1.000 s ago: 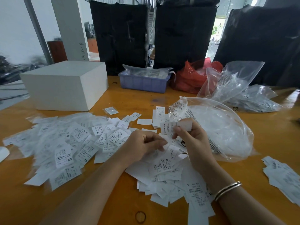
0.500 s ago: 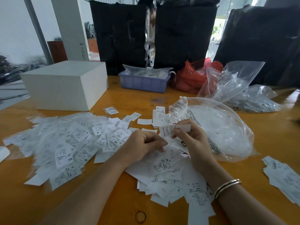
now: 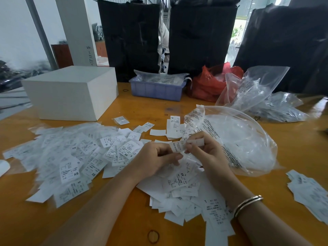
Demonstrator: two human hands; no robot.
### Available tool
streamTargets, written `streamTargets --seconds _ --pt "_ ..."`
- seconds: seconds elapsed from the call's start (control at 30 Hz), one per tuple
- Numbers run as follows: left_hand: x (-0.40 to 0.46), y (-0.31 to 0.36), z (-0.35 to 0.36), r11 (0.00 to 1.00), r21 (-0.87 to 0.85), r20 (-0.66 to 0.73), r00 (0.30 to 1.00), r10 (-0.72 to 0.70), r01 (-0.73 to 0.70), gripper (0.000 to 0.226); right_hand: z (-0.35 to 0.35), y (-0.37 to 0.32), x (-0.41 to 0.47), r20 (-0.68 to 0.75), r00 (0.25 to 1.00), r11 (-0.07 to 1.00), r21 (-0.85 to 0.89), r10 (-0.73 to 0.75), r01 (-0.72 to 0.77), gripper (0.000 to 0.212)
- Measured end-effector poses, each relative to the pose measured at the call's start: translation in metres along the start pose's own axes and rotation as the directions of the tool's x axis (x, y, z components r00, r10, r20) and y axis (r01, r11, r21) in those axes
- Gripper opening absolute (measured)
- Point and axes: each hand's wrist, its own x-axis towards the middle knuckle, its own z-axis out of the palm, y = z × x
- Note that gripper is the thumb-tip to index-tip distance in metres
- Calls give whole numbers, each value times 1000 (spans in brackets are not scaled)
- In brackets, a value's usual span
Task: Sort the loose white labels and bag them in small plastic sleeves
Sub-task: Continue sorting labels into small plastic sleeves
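Both hands pinch one white label [image 3: 186,145] between them; left hand [image 3: 156,159], right hand [image 3: 206,153].

A small white rectangular paper label printed with black text [image 3: 177,146] is held level above the orange wooden desk [image 3: 292,142], and a small clear plastic sleeve [image 3: 196,142] is seen at its right end; how far the label sits inside cannot be told. Below it, a loose heap of white paper labels [image 3: 184,185] is spread flat and overlapping on the desk, with size marks such as XS and L printed on some. To the left, a wide spread of labels already in clear sleeves [image 3: 71,157] is laid out. A large clear plastic bag of empty sleeves [image 3: 239,139] is found at the right, mouth open.
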Motion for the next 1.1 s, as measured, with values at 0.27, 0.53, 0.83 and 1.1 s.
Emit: streamTargets --seconds 0.27,0.53,0.83,1.1 --pt "1 -1 -1 990 124 -79 994 69 -59 22 -6 0 1 15 999 976 -217 -30 32 16" --pt "1 -10 0 964 254 -106 988 115 -85 32 7 5 -2 115 989 907 -419 92 -36 14" --pt "2 -7 -1 989 140 -232 969 78 -46 28 6 8 2 88 995 763 -641 -40 87 17" --pt "4 -7 -5 983 180 -339 941 21 43 3 4 19 2 262 961 490 -829 -85 269 46"
